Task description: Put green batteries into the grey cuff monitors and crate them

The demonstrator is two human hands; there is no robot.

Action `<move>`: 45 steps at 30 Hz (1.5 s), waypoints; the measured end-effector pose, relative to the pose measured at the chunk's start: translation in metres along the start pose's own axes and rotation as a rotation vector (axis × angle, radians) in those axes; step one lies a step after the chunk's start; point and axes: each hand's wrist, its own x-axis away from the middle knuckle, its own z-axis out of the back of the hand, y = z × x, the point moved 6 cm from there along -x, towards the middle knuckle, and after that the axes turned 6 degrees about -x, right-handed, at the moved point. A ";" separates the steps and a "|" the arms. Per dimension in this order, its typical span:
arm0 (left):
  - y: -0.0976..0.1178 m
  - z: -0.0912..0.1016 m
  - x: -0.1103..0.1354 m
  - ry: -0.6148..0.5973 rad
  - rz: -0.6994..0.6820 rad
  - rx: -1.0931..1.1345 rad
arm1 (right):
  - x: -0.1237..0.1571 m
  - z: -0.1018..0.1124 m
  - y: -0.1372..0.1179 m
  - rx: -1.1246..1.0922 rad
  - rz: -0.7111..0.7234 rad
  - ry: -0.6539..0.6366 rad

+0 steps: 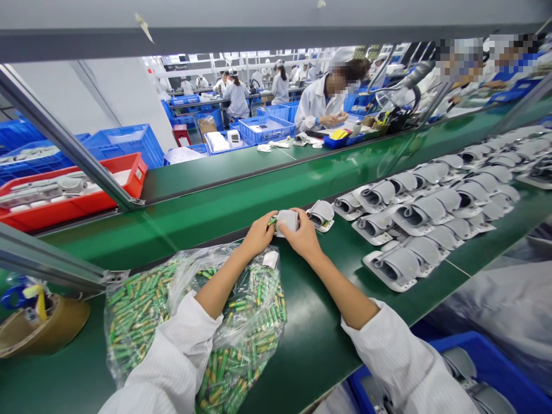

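My right hand (305, 234) grips a small grey device (287, 219) that looks like a wrist blood pressure monitor, its thumb lying across the casing. At the device's left side, my left hand (259, 234) has its fingers closed around green batteries (272, 221); how many is hidden. Under my left forearm lies a clear plastic bag (183, 270) full of loose green-and-gold batteries (140, 302). Just right of my right hand stands another grey monitor with a curled cuff (321, 214).
Rows of grey cuffed monitors (399, 264) cover the bench's right side. A brown tub (52, 328) stands at left, a red crate (99, 198) beyond the metal frame. A blue bin (487, 356) holds more units at lower right. Across the green conveyor (224, 198), a co-worker (321, 100) sits.
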 end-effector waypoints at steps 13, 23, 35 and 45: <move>0.017 0.014 0.004 0.133 0.034 -0.392 | 0.000 0.005 0.006 -0.031 -0.044 0.143; 0.031 -0.008 0.005 0.042 -0.217 -0.451 | -0.001 0.008 0.006 0.007 -0.014 0.163; 0.007 -0.004 0.003 0.095 -0.031 -0.045 | -0.002 0.008 0.005 -0.035 -0.032 0.113; -0.020 -0.020 0.001 -0.089 0.198 0.461 | -0.001 0.002 0.002 -0.029 0.033 -0.003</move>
